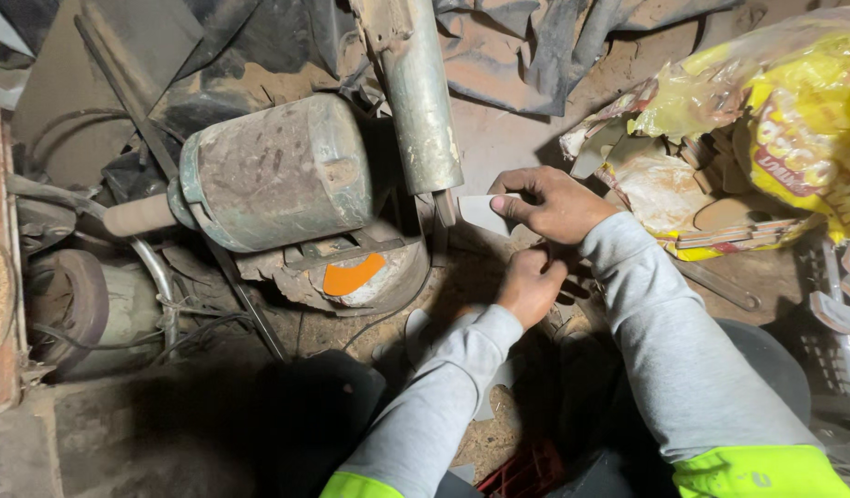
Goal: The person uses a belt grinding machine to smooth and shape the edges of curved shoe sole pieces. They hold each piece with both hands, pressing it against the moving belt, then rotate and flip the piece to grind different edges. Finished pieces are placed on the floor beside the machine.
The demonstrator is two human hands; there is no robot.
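My right hand [549, 203] pinches a small flat white piece [482, 211] and holds it against the lower end of a grimy upright metal cylinder [420, 101]. My left hand [530, 286] sits just below it, fingers curled closed; whether it holds anything is hidden. Both arms wear grey sleeves with yellow-green cuffs. A dusty green-grey motor [277, 171] with a shaft [139, 217] lies to the left of the hands.
An orange piece [351, 276] lies in a round rusty pan under the motor. Yellow plastic bags [794, 120] with flat cut pieces lie at the right. A metal wrench [720, 288] rests on the dirt floor. Cables and a wheel [70, 309] crowd the left.
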